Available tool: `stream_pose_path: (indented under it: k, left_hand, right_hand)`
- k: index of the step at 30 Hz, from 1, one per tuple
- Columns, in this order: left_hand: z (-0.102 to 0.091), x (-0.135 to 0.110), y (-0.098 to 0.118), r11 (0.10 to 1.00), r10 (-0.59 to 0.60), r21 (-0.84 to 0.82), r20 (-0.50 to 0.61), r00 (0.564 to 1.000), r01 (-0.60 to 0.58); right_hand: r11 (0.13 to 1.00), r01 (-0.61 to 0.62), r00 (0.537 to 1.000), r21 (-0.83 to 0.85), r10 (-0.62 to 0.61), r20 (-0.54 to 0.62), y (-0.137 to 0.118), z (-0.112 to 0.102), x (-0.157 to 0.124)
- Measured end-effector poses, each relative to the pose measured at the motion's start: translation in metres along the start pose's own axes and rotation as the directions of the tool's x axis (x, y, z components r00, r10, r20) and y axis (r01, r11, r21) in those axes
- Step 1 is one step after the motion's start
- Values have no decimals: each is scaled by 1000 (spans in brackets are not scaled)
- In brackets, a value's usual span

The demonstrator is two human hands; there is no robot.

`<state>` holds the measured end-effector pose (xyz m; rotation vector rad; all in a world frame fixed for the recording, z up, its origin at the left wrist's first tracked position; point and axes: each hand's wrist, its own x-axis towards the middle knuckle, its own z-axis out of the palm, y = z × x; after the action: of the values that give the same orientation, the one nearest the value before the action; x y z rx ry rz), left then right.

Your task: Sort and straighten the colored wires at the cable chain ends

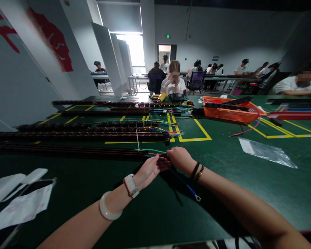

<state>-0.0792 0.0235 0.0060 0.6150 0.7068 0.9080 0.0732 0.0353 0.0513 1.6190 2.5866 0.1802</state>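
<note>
My left hand [150, 168] is closed around the coloured wires at the end of a long black cable bundle [93, 153]. My right hand [180, 159] is closed beside it, with its fingers on the same wires. A green wire [155, 150] runs above my left fingers toward my right hand. Out from under both hands hangs a dark blue wire [180, 178] with a metal ring terminal [197, 197] at its tip. A white zip tie [137, 138] stands up from the bundle near the wire ends. My fingertips partly hide the wires.
More black cable bundles [75, 135] lie behind on the green table [223, 159], over yellow tape outlines. An orange basket [228, 112] holds black pieces. A clear plastic bag [268, 152] lies at right, white packaging [23, 204] at left. A person [175, 81] sits across the table.
</note>
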Motion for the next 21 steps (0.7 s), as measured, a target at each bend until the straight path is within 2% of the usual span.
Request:
stream_pose_path:
  k: [6,12,15,18,21]
  left_hand:
    - [3,-2,3,1000,-15,20,4,1000,15]
    - [2,-2,2,1000,-23,11,15,1000,23]
    - [1,-2,1,999,-27,31,1,1000,27]
    - [0,-1,1,998,-5,62,23,1000,3]
    - [-1,0,1,997,18,70,18,1000,-19]
  right_hand:
    - [1000,-13,1000,14,13,8,1,-1,-3]
    - [996,-41,998,77,44,-35,12,-34,-21]
    - [999,-16,1000,43,15,27,3,-44,-34]
    - [1000,18,995,21,-20,102,-11,-38,-42]
    - [997,82,990,16,-83,117,-17,-28,-42]
